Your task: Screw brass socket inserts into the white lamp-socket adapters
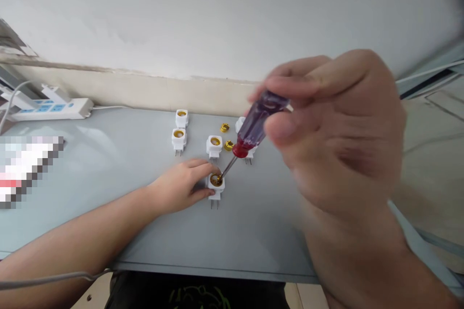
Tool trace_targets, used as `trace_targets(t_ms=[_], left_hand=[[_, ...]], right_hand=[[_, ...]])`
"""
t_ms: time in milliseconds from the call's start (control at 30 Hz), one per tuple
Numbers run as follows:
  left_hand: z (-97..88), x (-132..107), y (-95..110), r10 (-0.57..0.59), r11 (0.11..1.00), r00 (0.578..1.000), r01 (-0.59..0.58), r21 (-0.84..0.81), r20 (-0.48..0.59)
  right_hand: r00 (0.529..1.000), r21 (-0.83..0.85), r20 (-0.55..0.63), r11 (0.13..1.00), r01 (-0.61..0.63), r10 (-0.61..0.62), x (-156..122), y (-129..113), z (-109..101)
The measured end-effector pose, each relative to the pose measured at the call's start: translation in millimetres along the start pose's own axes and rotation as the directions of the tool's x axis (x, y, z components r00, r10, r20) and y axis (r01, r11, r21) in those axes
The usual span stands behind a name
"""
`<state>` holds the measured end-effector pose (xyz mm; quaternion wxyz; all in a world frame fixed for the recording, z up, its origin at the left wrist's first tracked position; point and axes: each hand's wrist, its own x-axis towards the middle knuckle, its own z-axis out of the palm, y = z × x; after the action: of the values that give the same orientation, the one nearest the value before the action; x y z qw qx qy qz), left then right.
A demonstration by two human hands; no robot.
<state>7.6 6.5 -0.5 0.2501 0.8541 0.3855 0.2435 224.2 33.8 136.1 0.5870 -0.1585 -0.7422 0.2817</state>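
Note:
My right hand (337,120) grips the purple handle of a screwdriver (259,118) with a red collar. Its shaft slants down to the left, and the tip is inside the gold-lined opening of a white plug-in lamp socket (216,184). That socket lies on the table with its two prongs toward me. The fingers of my left hand (184,185) close around the socket's left side. Just behind it is another white lamp socket (214,144), close to a loose gold ring insert (228,145). Whether the tip sits on a screw is too small to see.
Two more white sockets (179,139) stand further back left, and others are partly hidden behind the screwdriver. A second gold insert (224,127) lies near the wall. At the far left are a white power strip (54,108) and a blurred-out flat object (27,169) on the grey table (253,236).

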Motion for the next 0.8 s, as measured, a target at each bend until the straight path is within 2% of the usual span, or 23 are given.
trace_targets(t_ms=[67,133,200,267,300,400,433,467,533,567,600,633,700,767,800], left_hand=[[-0.1,0.0,-0.1,0.001,1.000,1.000,-0.001,0.008,-0.006],[-0.4,0.1,0.2,0.001,1.000,1.000,-0.001,0.009,-0.009],[-0.8,0.1,1.1,-0.001,1.000,1.000,0.001,0.003,-0.006],[-1.2,0.0,1.9,0.002,1.000,1.000,-0.002,-0.007,0.002],[-1.3,0.0,1.9,0.002,1.000,1.000,-0.002,-0.011,0.005],[-1.3,0.2,0.1,0.015,1.000,1.000,-0.015,-0.014,0.007],[-1.2,0.3,-1.0,0.024,1.000,1.000,-0.024,-0.013,0.009],[-1.0,0.5,-2.2,0.035,0.999,0.999,-0.035,-0.014,0.011],[-0.8,0.8,-4.0,0.051,0.999,0.999,-0.050,-0.017,0.019],[-0.7,0.8,-4.4,0.054,0.998,0.998,-0.054,-0.020,0.021],[-0.6,0.7,-4.4,0.055,0.998,0.998,-0.054,-0.023,0.020],[-0.6,0.6,-4.0,0.051,0.998,0.999,-0.051,-0.025,0.015],[-0.8,0.3,-2.6,0.032,0.999,0.999,-0.031,-0.023,0.006],[-1.1,0.0,-1.5,0.019,1.000,1.000,-0.019,-0.020,0.008],[-1.1,0.0,-1.4,0.018,1.000,1.000,-0.018,-0.017,0.012]], right_hand=[[0.989,0.081,0.101,0.990,-0.116,0.107,0.2,-1.9,-1.1],[0.997,0.072,0.064,0.996,-0.044,0.040,0.6,-1.6,-1.6],[0.994,-0.007,-0.039,0.995,0.104,-0.104,1.5,1.5,-1.5],[0.988,-0.034,-0.072,0.990,0.135,-0.137,2.4,4.6,-1.6],[0.991,0.011,-0.056,0.992,0.124,-0.123,2.8,5.4,-1.9],[0.995,0.149,0.066,0.986,-0.080,0.071,3.4,5.6,-2.0],[0.995,0.137,0.051,0.986,-0.097,0.091,3.4,5.9,-1.5],[0.998,0.080,-0.012,0.995,-0.061,0.062,3.3,6.7,-0.7],[0.983,-0.074,-0.173,0.996,0.048,-0.060,3.0,8.8,1.2],[0.969,-0.108,-0.214,0.988,0.107,-0.128,2.6,9.4,1.7],[0.968,-0.089,-0.212,0.989,0.115,-0.132,1.9,9.1,1.8],[0.982,-0.033,-0.169,0.996,0.085,-0.090,1.0,7.8,1.4],[0.998,0.095,-0.010,0.993,-0.064,0.065,-1.1,2.6,-0.2],[0.985,0.076,0.010,0.982,-0.170,0.170,-2.5,-2.7,-1.6],[0.989,0.029,-0.038,0.989,-0.142,0.143,-2.6,-4.4,-2.0]])
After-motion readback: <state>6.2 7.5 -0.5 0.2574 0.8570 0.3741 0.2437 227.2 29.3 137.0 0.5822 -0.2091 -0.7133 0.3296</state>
